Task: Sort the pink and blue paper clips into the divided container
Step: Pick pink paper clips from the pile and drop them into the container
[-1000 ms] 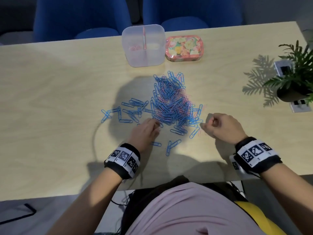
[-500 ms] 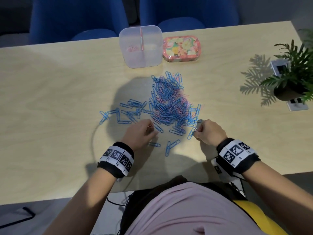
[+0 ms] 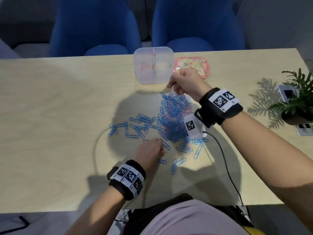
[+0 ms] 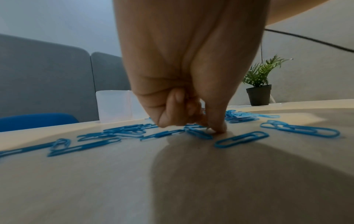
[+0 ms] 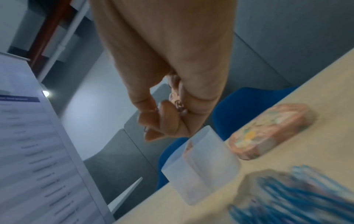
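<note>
The right hand (image 3: 185,82) hung just beside the near right corner of the divided container (image 3: 153,65), its fingers curled around a small bunch of pink paper clips (image 5: 177,100) — the right wrist view showed them tucked between thumb and palm. The container stood at the far edge of the table (image 3: 50,116), a thin wall running from its far side to its near side and splitting it into 2 halves. A few pink clips already lay in the left half; the right half looked bare, though the frosted plastic made that hard to judge.

That put the pink half on the far side of the divider from the right hand. Judging from this, the drop would call for a short reach leftward over the rim and past the dividing wall.

The left hand (image 3: 149,150) rested low at the near edge of the pile of blue and pink clips (image 3: 172,117) in the middle of the table, fingers curled and fingertips (image 4: 220,128) pressed to the surface among loose blue clips. Whether it pinched one could not be told. It was much the farther hand from the container.

A flowered tin (image 3: 193,64) sat just right of the container.
</note>
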